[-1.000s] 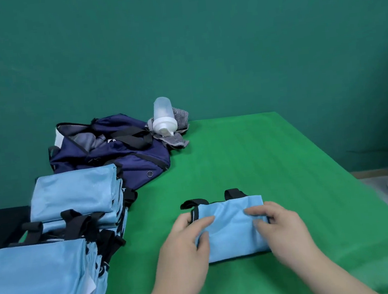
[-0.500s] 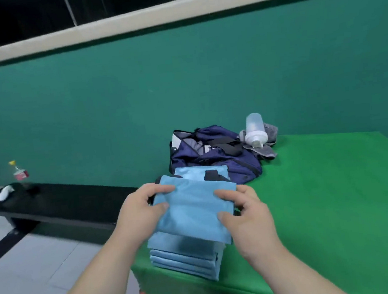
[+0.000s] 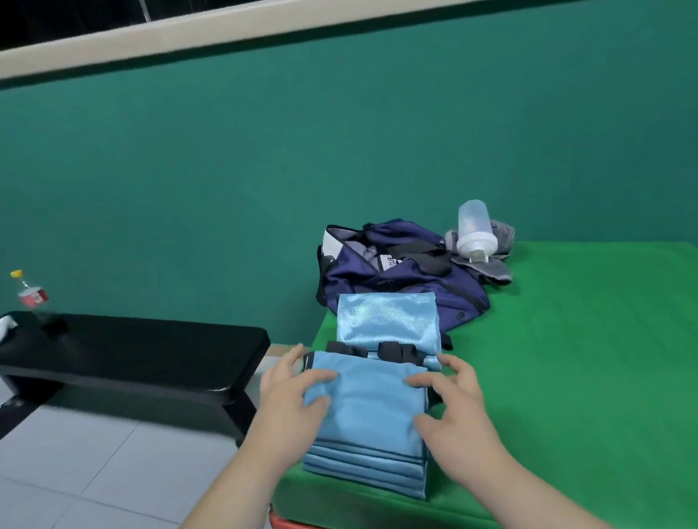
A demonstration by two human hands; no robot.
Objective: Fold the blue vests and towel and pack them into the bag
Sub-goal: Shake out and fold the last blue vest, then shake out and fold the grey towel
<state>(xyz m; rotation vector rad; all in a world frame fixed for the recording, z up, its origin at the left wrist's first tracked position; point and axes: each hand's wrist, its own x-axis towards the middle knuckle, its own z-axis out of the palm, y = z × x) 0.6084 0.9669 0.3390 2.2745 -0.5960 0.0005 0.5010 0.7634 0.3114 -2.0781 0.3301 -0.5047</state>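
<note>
The top folded vest lies flat on the near stack of folded vests, and both hands sit on it, one at each side edge, held apart by the width of the cloth. The left hand lays its thumb and forefinger on the left border with its fingers loosely spread, not curled round anything. The right hand arches over the right border, fingers spread wide, its forefinger touching the cloth near the top corner and its thumb touching it lower down; it clamps nothing either. The stack stands at the near left corner of the green table, its left side almost flush with the table's edge, beyond which there is a drop to the tiled floor. Just behind it, touching at the black straps, lies a second pile of vests, and behind that the navy bag sits with its mouth open at the table's back left corner, against the green wall. A grey towel lies crumpled beside the bag on the right with a white shaker bottle resting on it. To the right of the hands the green surface stretches wide. A black bench stands on the floor to the left, well apart from the table, with a small drink bottle at its far end.
</note>
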